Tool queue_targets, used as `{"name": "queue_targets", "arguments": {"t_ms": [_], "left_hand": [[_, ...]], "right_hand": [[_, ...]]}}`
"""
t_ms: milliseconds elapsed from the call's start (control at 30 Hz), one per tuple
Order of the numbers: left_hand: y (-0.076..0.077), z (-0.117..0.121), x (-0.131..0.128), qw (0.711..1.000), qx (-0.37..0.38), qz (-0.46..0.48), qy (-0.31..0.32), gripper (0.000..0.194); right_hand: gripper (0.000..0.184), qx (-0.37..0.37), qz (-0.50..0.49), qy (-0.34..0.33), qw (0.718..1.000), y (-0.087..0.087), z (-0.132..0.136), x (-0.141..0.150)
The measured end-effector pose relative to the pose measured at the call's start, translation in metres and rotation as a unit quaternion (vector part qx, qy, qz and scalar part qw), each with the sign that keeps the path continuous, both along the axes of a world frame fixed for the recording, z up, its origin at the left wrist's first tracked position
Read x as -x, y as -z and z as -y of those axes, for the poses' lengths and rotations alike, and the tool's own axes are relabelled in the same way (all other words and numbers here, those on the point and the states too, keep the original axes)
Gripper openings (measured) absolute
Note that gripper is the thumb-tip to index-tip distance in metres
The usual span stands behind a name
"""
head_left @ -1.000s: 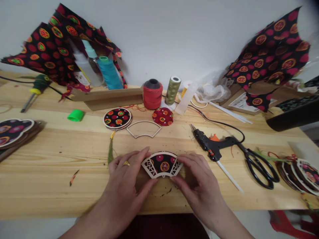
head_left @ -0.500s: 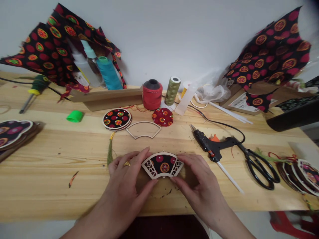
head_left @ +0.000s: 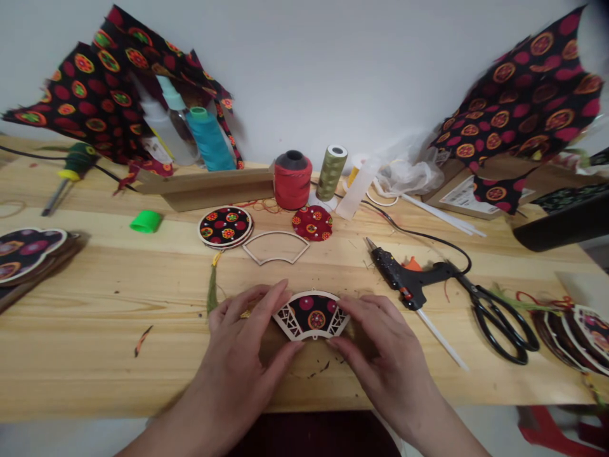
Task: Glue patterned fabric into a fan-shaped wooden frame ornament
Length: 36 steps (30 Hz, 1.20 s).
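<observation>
1. Fan-shaped ornament (head_left: 316, 319): wooden frame with patterned fabric, between my hands, near the table's (head_left: 95, 381) front edge.
2. My left hand (head_left: 238, 343): fingers and thumb clamped on its left end. My right hand (head_left: 392, 349): likewise, right end.
3. Even, light pressure along the solid rims seems best; the pierced lattice ends could crack.
4. Open fan frame (head_left: 276, 233): beyond, apart. Glue gun (head_left: 404, 279): right, nozzle away from me.
</observation>
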<state>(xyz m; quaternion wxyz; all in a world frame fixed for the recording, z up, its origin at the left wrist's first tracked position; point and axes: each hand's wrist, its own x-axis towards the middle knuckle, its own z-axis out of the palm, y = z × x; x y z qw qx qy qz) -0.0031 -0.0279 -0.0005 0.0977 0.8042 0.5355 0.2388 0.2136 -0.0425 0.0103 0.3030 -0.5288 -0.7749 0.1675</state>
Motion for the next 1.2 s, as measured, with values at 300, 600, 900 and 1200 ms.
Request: {"name": "queue_targets", "arguments": {"t_ms": [300,600,900,1200], "left_hand": [[0.0000,-0.0002,-0.0005,0.999,-0.010,-0.030,0.005,0.051],[0.0006,0.0000,0.0019,0.998,-0.035,-0.039,0.020,0.051],[0.0008,0.0009,-0.0012,0.999,-0.030,-0.033,0.002,0.050],[-0.0005,-0.0004,-0.0022,0.999,-0.031,-0.034,0.004,0.049]], "right_hand": [[0.033,0.006,0.020,-0.010,1.000,-0.0058,-0.0042,0.0006],[0.031,0.010,0.019,-0.010,1.000,-0.0089,-0.0032,0.0020],[0.034,0.027,0.003,-0.011,1.000,-0.0076,-0.0013,0.0012],[0.031,0.008,-0.018,0.010,1.000,-0.0013,0.0000,0.0043]]}}
